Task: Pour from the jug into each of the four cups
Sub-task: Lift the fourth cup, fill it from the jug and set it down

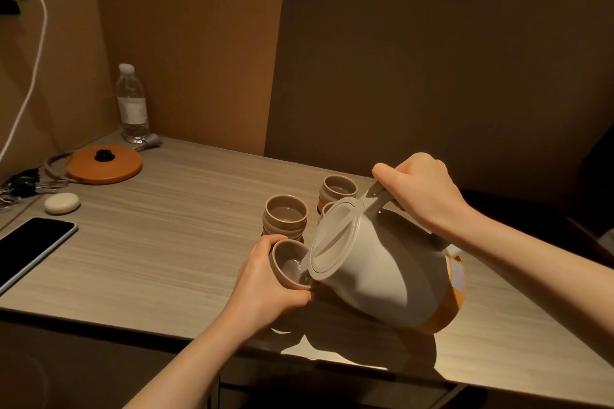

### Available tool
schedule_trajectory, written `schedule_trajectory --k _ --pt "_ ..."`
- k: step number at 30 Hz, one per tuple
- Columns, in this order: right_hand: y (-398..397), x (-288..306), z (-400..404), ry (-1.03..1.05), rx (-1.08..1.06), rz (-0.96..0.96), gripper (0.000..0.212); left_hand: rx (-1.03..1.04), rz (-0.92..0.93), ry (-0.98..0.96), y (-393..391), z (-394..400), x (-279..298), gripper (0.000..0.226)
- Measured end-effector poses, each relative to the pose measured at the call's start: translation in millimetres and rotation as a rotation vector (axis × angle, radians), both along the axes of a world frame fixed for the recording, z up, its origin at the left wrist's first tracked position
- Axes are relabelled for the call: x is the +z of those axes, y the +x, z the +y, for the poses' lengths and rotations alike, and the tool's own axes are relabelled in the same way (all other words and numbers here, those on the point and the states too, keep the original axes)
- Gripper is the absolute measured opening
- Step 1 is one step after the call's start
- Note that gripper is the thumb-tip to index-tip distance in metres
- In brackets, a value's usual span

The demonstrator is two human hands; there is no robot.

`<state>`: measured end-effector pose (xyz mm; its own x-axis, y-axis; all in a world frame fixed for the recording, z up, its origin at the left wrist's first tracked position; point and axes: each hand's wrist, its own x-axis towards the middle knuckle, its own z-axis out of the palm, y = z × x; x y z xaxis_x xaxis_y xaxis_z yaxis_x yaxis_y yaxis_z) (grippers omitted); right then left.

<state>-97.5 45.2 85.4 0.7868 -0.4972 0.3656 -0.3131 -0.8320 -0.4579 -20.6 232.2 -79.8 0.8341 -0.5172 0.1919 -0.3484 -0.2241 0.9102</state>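
1. Far left of the desk (172, 242), outside the task: a dark phone (31, 247), a pale oval case (62, 203), an orange round base (104, 165) and a clear water bottle (132, 106) standing at the back.
2. My left hand (265, 285) comes next. Its fingers (265, 244) are wrapped around the near cup (288, 262), which I hold tilted toward the spout. Clear liquid shows inside it, so this one is filling now.
3. Just behind it stands a second cup (286, 215) on the desk, upright. Its inside looks wet and shiny, so I judge it already filled.
4. Further back and right stands a third cup (339, 188), also with a sheen inside; likely filled too.
5. The fourth cup (327, 207) is mostly hidden behind the jug lid. I cannot tell whether it holds anything.
6. The jug (382, 272), white with an orange base, is tipped steeply left, spout touching the near cup's rim.
7. My right hand (420, 191) is closed on the jug handle, fingers curled tight around it.
8. My judgement: about two cups done, one in progress, one uncertain.
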Motion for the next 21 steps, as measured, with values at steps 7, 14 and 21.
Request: schedule_trajectory --k 7,14,21 --pt "-1 1 -4 0.009 0.004 0.0 0.056 -0.006 0.012 -0.015 -1 -3 -1 0.082" --pt "-5 -2 -11 0.022 0.011 -0.019 0.059 -0.014 0.01 -0.022 -4 -6 -3 0.082" --pt "-13 -1 -15 0.064 0.004 -0.064 0.06 -0.011 0.044 -0.057 -7 -10 -3 0.086"
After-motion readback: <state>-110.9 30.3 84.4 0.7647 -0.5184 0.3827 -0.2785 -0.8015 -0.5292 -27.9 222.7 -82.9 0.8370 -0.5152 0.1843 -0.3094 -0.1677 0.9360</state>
